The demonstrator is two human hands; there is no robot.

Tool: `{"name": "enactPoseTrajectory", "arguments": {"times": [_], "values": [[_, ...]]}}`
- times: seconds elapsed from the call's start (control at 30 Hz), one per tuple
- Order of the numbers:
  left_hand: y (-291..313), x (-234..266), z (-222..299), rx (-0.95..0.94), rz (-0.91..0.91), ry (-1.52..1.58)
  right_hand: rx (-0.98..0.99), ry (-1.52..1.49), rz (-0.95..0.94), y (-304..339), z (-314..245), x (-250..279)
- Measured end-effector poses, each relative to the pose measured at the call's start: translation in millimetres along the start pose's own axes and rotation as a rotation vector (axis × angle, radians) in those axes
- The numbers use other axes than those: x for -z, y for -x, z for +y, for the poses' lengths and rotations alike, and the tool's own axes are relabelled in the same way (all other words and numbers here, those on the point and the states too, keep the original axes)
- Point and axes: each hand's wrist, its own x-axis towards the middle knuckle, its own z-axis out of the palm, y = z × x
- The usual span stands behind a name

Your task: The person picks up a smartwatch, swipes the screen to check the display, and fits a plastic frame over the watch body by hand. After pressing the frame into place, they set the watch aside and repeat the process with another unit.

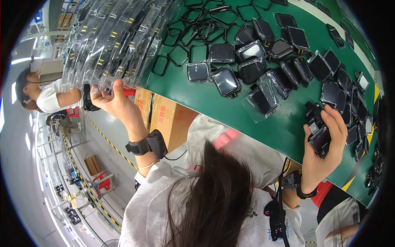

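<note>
My right hand (329, 144), at the right edge of the green table, is closed around black watch-like cases (319, 140); how many it holds is hard to make out. My left hand (112, 101) is raised at the lower edge of a tall stack of clear plastic-wrapped pieces (111, 45). Its thumb points up and its fingers curl in by the plastic, partly hidden, so what they grip is unclear. Between the hands lie several square black watch-like units (225, 81), many in clear film. One bagged unit (263, 101) is near the table's front edge.
Thin black square frames (178, 55) are scattered on the green table (177, 88) beside the stack. More dark units (345, 94) crowd the right side. Below the table stands a cardboard box (164, 119). Another person (53, 96) is at the far left.
</note>
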Motion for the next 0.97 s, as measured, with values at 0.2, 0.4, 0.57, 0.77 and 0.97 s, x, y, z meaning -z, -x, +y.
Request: {"name": "enactPoseTrajectory", "arguments": {"times": [0.2, 0.4, 0.57, 0.77, 0.97], "values": [[5.2, 13.3, -18.1, -0.156, -0.106, -0.340, -0.007, -0.037, 0.002, 0.3, -0.2, -1.1], [3.6, 7.6, -17.0, -0.165, -0.118, -0.354, -0.009, -0.026, 0.009, 1.3, 0.0, -0.7], [6.3, -4.3, -8.1, -0.047, -0.043, -0.193, 0.002, -0.027, 0.006, 0.3, 2.5, -0.5], [10.7, 11.2, -19.1, -0.255, -0.228, -0.486, -0.006, -0.040, 0.009, 1.8, 2.5, -1.5], [5.2, 9.6, -22.3, -0.210, -0.123, -0.284, -0.007, -0.045, -0.008, 1.7, 1.0, 1.2]]}}
